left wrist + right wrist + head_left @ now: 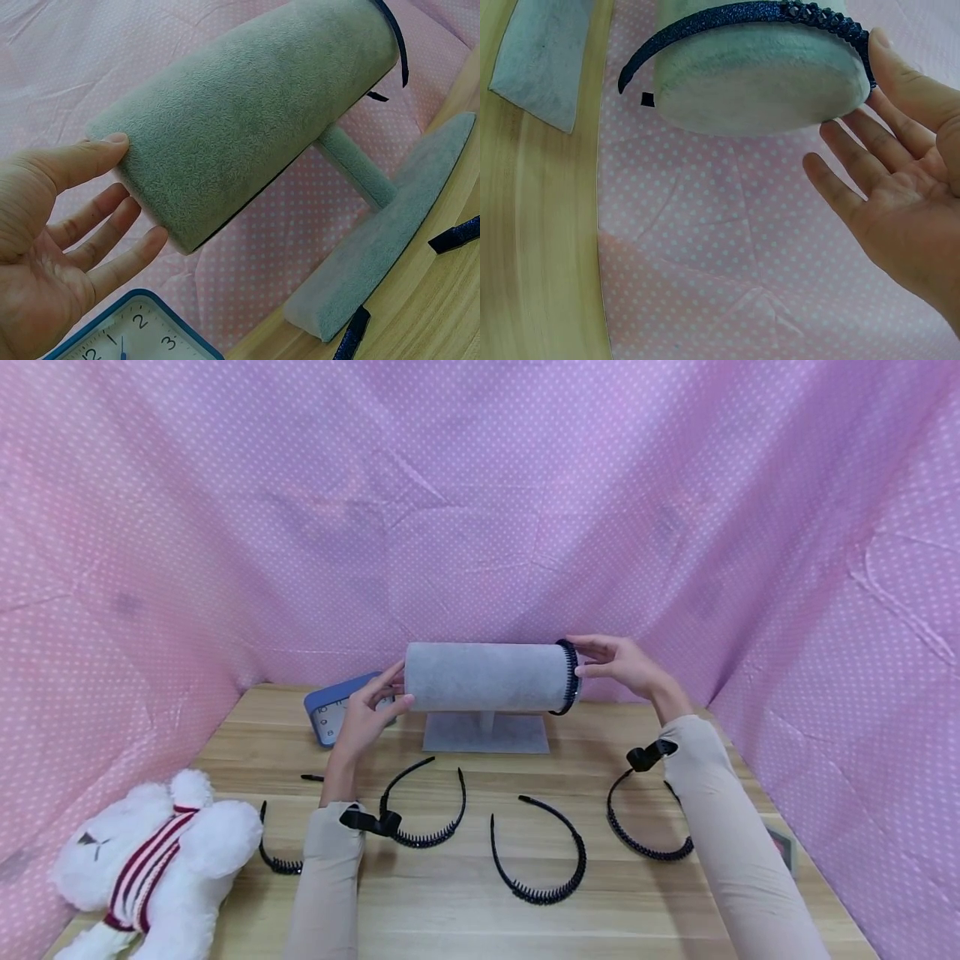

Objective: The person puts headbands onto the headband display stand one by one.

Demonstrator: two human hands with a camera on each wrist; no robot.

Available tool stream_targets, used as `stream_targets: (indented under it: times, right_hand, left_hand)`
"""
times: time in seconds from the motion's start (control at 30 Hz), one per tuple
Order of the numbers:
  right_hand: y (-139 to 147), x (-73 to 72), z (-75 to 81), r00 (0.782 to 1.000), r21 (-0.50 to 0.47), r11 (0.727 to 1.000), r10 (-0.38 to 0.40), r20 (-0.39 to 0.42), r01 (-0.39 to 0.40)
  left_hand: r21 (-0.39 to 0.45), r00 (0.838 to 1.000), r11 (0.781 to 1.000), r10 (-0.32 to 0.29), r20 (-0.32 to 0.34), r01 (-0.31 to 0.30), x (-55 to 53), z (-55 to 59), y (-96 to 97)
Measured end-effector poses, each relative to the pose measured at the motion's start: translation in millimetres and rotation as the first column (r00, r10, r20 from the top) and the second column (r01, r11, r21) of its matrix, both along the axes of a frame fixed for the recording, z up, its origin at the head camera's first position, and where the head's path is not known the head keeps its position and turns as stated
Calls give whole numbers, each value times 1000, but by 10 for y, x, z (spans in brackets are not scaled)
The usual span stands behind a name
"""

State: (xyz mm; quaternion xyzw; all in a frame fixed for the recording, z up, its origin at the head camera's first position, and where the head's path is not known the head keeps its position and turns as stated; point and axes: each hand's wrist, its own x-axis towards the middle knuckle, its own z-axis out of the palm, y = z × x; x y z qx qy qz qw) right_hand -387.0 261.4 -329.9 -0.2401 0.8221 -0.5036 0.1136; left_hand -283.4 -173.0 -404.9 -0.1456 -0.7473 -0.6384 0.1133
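A grey plush headband stand (pixel 487 677), a padded roll on a short post and flat base, stands at the back of the table. A dark blue beaded headband (pixel 571 677) sits around the roll's right end. My left hand (pixel 367 714) touches the roll's left end, its thumb (pixel 112 142) on the padded edge and its fingers spread and loosely bent by the end face. At the other end, my right hand (pixel 626 667) pinches the headband's beaded part between thumb (pixel 885 56) and index finger, while the other fingers extend loosely behind the end.
Headbands lie in front of the stand: one left of centre (pixel 427 841), one in the middle (pixel 547 895), one near the right forearm (pixel 648 853). Another headband (pixel 285 866) is partly behind the left forearm. A blue clock (pixel 322 710) and white plush bear (pixel 202 860) are leftward.
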Motion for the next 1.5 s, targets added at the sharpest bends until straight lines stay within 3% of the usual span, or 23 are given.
stream_targets:
  times: [0.37,0.83,1.17,1.4,1.5]
  right_hand:
    - [-133,81,33,998,27,999,-31,-56,33]
    - [-338,148,92,981,135,991,2,-192,24]
    - [-489,195,168,966,247,969,52,-254,13]
    - [-547,168,182,961,251,968,69,-266,0]
    - [-569,171,195,959,258,966,75,-273,-2]
  left_hand:
    - [11,1000,1000,-9,-5,9,52,44,13]
    - [6,1000,1000,-2,-1,2,34,24,13]
    - [-1,1000,1000,-2,-7,2,41,29,11]
    - [4,1000,1000,4,-7,-4,-135,-182,-57]
    - [0,1000,1000,5,-13,-5,-150,-200,-61]
